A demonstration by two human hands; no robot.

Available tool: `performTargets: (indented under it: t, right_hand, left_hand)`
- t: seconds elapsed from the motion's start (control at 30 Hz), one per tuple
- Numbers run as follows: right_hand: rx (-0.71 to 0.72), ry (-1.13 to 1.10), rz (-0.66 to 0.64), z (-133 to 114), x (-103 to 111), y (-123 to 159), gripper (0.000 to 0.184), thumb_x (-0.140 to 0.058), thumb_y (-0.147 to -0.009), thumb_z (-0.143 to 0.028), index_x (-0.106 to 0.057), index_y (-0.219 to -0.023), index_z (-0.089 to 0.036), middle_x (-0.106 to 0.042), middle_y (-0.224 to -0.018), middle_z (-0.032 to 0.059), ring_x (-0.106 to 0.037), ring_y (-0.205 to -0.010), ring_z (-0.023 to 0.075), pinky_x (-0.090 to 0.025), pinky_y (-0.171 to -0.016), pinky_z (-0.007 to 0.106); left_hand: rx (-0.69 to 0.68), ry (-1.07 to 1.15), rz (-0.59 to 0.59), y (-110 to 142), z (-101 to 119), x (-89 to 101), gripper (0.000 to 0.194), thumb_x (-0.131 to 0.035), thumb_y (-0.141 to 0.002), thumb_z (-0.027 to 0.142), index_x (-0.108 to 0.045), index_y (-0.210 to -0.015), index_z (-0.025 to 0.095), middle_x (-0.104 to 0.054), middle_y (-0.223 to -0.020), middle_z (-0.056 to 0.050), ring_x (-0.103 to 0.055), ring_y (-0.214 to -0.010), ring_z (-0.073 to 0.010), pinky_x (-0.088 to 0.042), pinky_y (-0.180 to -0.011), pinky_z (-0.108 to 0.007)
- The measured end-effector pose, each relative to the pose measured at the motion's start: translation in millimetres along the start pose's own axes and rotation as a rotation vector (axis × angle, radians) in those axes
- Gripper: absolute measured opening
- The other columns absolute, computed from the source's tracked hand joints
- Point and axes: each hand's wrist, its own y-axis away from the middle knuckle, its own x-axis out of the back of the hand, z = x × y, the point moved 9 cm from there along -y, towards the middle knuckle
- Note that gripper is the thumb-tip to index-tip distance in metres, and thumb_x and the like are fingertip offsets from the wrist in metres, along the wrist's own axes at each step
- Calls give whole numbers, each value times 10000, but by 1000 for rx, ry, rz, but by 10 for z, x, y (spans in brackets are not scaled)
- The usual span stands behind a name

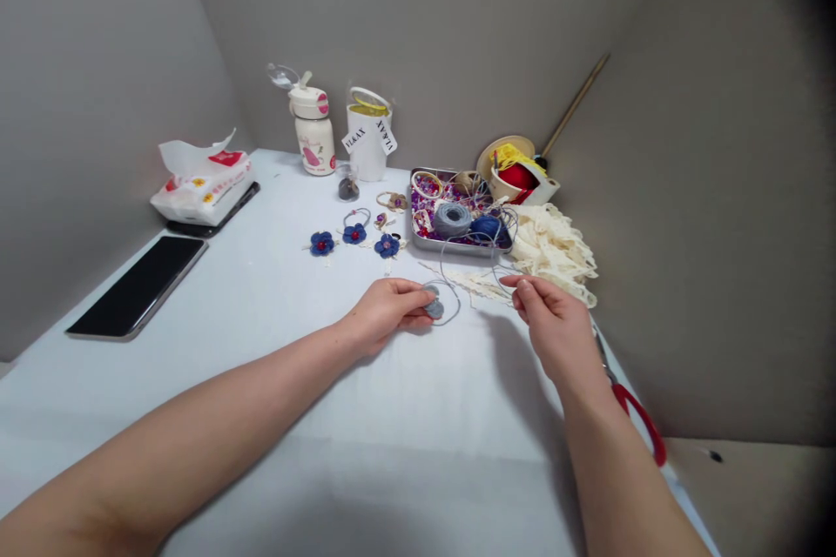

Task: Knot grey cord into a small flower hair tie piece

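Note:
Between the thumb and fingers of my left hand (392, 309) is a small grey crocheted flower piece (434, 305). A grey cord (459, 300) loops from it toward the metal tin (457, 249) and across to my right hand (552, 313). My right hand is closed in a pinch on that cord, a little above the table. Inside the tin sit a grey cord spool (452, 218), a blue thread ball (484, 228) and many purple and red beads. Finished-looking blue flowers (322, 244) with bead centres lie left of the tin.
Cream lace (552, 248) lies heaped right of the tin, beside a cup with red yarn (515, 177). Red-handled scissors (640, 422) rest at the right table edge. A phone (140, 285), tissue pack (202, 190), bottle (314, 135) and white canister (368, 144) stand or lie farther off.

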Motion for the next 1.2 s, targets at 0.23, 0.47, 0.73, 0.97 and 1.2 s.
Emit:
performTargets:
  t: [0.23,0.47,0.73,0.97,1.2]
  right_hand:
    - [-36,12,-41,-62,-107,22,384,-574,-809,-492,-702,-934,-153,-601,-722,31,-511,-649,152,-388,-606,272]
    - [-57,24,-313,-212,-608,254,278,-644,-774,-440,-684,-843,-173,-489,-590,-29,-412,-562,122,-327,-538,251]
    - [-98,-34,-250,-200,-638,309,219,-632,-773,-380,-643,-720,-168,-500,-580,-27,-410,-557,110,-330,-534,236]
    - [-184,-155,-148,-181,-642,339,223,-651,-753,-386,-619,-694,-173,-552,-611,-19,-426,-555,107,-333,-531,230]
    - [-202,-186,-120,-130,-651,371,225,-659,-757,-383,-610,-686,-176,-548,-613,-25,-419,-556,102,-329,-537,231]
  left_hand:
    - [-29,-67,-22,-2,7,-42,199,-730,-741,260,-689,-816,81,-698,-818,-101,-638,-669,-114,-536,-706,-251]
    - [-137,-324,-44,26,22,-126,143,-679,-748,219,-707,-824,101,-691,-753,-62,-611,-650,-103,-502,-676,-231]
    - [-66,-182,-103,49,-20,-205,102,-702,-714,145,-707,-804,96,-687,-742,-46,-614,-665,-97,-512,-727,-245]
    - [-38,-26,-111,4,-75,-179,163,-787,-648,185,-705,-765,105,-680,-723,-39,-616,-663,-99,-518,-756,-270]
    - [-49,-50,-103,5,-82,-183,225,-807,-636,248,-720,-791,109,-682,-759,-50,-611,-673,-100,-518,-751,-269]
